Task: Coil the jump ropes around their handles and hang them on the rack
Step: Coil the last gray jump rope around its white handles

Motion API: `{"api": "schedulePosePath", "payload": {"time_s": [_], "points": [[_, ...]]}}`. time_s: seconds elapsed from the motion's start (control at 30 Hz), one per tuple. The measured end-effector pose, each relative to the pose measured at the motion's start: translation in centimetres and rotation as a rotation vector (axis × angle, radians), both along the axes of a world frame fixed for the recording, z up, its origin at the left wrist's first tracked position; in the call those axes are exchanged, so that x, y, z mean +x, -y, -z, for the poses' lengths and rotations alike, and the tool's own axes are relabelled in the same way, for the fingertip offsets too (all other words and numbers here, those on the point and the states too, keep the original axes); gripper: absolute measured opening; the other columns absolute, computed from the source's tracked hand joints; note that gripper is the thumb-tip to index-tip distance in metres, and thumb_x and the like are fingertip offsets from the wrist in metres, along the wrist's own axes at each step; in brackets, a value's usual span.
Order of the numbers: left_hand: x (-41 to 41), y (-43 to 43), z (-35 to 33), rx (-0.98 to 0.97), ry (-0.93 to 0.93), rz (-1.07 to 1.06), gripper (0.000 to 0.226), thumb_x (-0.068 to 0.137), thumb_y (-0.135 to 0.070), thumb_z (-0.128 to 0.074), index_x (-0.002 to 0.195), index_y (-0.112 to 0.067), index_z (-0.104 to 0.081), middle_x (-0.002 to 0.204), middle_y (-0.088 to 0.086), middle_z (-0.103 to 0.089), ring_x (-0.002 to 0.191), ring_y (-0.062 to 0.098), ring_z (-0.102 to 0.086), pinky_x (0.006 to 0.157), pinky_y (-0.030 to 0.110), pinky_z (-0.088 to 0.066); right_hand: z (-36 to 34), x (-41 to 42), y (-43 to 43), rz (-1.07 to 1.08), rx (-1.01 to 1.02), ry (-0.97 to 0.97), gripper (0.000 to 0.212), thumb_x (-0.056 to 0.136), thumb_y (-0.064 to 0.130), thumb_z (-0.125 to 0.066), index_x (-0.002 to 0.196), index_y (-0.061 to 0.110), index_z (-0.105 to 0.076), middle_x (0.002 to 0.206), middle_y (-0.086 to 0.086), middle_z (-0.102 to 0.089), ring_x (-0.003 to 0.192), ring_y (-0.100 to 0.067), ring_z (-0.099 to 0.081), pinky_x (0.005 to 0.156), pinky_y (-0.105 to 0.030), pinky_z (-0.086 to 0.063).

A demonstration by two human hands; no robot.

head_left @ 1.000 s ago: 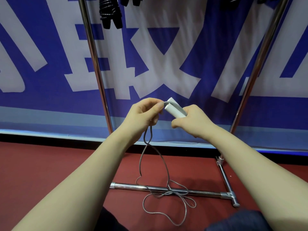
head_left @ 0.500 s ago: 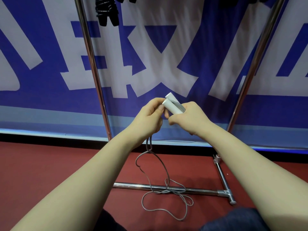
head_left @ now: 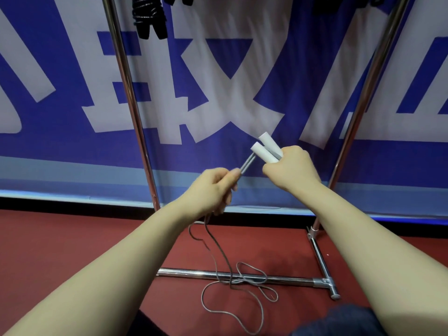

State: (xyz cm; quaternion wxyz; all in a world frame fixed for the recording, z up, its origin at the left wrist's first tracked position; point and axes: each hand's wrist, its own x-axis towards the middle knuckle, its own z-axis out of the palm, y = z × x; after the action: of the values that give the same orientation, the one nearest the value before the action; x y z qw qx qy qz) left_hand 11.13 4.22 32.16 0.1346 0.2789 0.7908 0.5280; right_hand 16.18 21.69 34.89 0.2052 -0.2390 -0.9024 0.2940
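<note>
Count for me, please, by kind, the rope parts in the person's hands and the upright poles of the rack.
2 white handles, both gripped in the right hand
1 grey rope, pinched by the left hand, its slack on the floor
2 chrome upright poles
Total: 5

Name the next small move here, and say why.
Probably the left hand should swing the doubled cord over the white handles for a wrap: the right hand grips both handles together, the cord runs taut between the hands, and the rest trails loose to the floor across the rack's base bar.
</note>
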Motion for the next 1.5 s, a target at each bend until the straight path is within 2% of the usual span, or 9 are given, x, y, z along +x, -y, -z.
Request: {"api": "schedulePosePath", "payload": {"time_s": [0.27, 0.4, 0.53, 0.67, 0.8, 0.93, 1.17, 1.3, 1.5], "points": [[2.5, -1.5, 0.4, -0.267, 0.084, 0.326, 0.014, 0.1, -0.018, -0.05, 0.102, -0.007, -0.059, 0.067, -0.003, -0.049, 0.059, 0.013, -0.04, 0.059, 0.026, -0.036, 3.0, 0.8, -1.6, 0.032, 0.304, 0.292, 0.016, 0.076, 0.022, -0.06, 0.09, 0.014, -0.057, 0.086, -0.006, -0.058, 0.078, -0.031, -0.054, 0.069, -0.031, -0.041], [1.3, -0.9, 0.0, -0.503, -0.384, 0.132, 0.012, 0.082, -0.016, -0.059, 0.081, -0.004, -0.061, 0.068, 0.006, -0.05, 0.061, 0.02, -0.042, 0.057, 0.028, -0.034, 4.5, 0.5, 0.3, -0.16, 0.559, 0.448, 0.026, 0.081, 0.027, -0.06, 0.104, 0.015, -0.063, 0.101, -0.007, -0.065, 0.091, -0.03, -0.063, 0.07, -0.03, -0.041], [0.0, 0.7, 0.0, -0.587, -0.692, 0.079, 0.033, 0.09, -0.012, -0.051, 0.112, -0.025, -0.072, 0.107, -0.004, -0.07, 0.096, 0.023, -0.063, 0.073, 0.032, -0.048, 5.2, 0.5, 2.4, -0.363, 0.719, 0.517, 0.016, 0.081, 0.025, -0.058, 0.095, 0.018, -0.061, 0.099, -0.005, -0.065, 0.084, -0.028, -0.06, 0.067, -0.031, -0.039], [-1.5, 1.8, 0.4, -0.786, -0.927, 0.199, 0.027, 0.103, -0.029, -0.048, 0.122, -0.035, -0.066, 0.12, -0.009, -0.056, 0.108, 0.016, -0.051, 0.069, 0.03, -0.04, 5.2, 1.3, 3.4, -0.553, 0.769, 0.587, 0.007, 0.078, 0.024, -0.056, 0.084, 0.019, -0.055, 0.077, 0.001, -0.051, 0.079, -0.028, -0.058, 0.064, -0.03, -0.038], [-3.1, 2.3, 1.7, -0.804, -1.114, 0.249, 0.025, 0.1, -0.036, -0.052, 0.115, -0.033, -0.071, 0.124, -0.011, -0.067, 0.124, 0.023, -0.048, 0.093, 0.034, -0.036, 4.7, 1.9, 3.8, -0.668, 0.727, 0.583, 0.008, 0.078, 0.024, -0.058, 0.079, 0.018, -0.053, 0.072, 0.002, -0.043, 0.068, -0.025, -0.049, 0.057, -0.029, -0.035], [-3.4, 2.3, 2.1, -0.698, -0.66, 0.458, 0.024, 0.095, -0.032, -0.061, 0.112, -0.022, -0.074, 0.126, -0.006, -0.067, 0.128, 0.016, -0.048, 0.105, 0.028, -0.033, 4.3, 2.9, 3.6, -0.729, 0.621, 0.561, 0.01, 0.076, 0.024, -0.062, 0.073, 0.019, -0.054, 0.07, 0.003, -0.046, 0.061, -0.022, -0.048, 0.052, -0.027, -0.034], [-3.1, 4.5, 1.3, 0.073, 0.569, 0.575, 0.024, 0.078, -0.026, -0.081, 0.09, -0.008, -0.069, 0.069, 0.006, -0.06, 0.061, 0.013, -0.06, 0.068, 0.024, -0.054, 1.4, 3.8, 3.6, -0.751, 0.014, 0.388, 0.038, 0.071, 0.004, -0.071, 0.055, 0.019, -0.039, 0.049, 0.008, -0.039, 0.046, -0.01, -0.035, 0.047, -0.025, -0.028], [-2.7, 3.8, 0.1, 0.241, 0.667, 0.469, 0.007, 0.089, -0.013, -0.059, 0.085, -0.018, -0.061, 0.052, -0.007, -0.039, 0.039, -0.001, -0.027, 0.039, 0.012, -0.029, 0.5, 3.6, 3.6, -0.75, -0.221, 0.282, 0.048, 0.069, -0.005, -0.07, 0.05, 0.021, -0.035, 0.045, 0.01, -0.034, 0.044, -0.008, -0.029, 0.046, -0.024, -0.024], [-1.7, 2.2, -1.0, 0.288, 0.544, 0.291, 0.022, 0.08, -0.031, -0.074, 0.06, -0.027, -0.065, 0.05, -0.01, -0.025, 0.042, 0.003, -0.014, 0.04, 0.017, -0.009, -0.2, 2.3, 4.0, -0.68, -0.457, 0.144, 0.057, 0.072, -0.012, -0.064, 0.034, 0.022, -0.039, 0.04, 0.01, -0.028, 0.038, -0.008, -0.022, 0.041, -0.02, -0.02]]}}
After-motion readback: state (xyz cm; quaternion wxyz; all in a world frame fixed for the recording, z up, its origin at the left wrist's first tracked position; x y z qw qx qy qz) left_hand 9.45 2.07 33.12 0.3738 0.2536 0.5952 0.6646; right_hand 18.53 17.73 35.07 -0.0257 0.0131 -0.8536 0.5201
